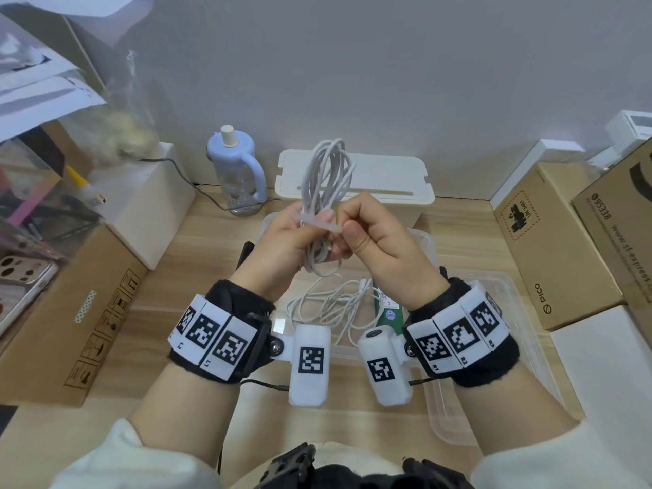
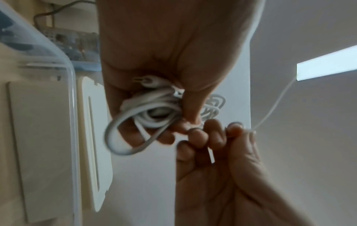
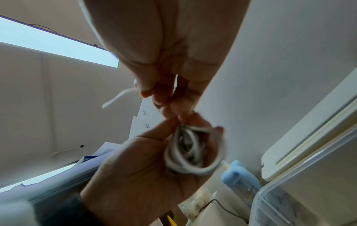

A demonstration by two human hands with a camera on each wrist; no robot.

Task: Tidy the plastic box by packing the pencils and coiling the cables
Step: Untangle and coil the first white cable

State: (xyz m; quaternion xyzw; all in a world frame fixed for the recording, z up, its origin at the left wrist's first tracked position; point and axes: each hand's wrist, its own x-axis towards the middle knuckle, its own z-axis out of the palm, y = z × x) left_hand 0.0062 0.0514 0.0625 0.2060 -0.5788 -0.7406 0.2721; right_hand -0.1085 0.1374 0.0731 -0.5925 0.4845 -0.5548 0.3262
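My left hand grips a coiled white cable around its middle, held upright above the clear plastic box. A thin white tie crosses the bundle, and my right hand pinches its end between thumb and forefinger. The left wrist view shows the cable coil in my left hand and the tie running from my right hand. From the right wrist, the cable coil is blurred. A loose white cable and a green flat pack lie in the box.
Behind the box stand a white slotted case and a pale blue bottle. Cardboard boxes flank the wooden table on the left and on the right. A clear lid lies right of the box.
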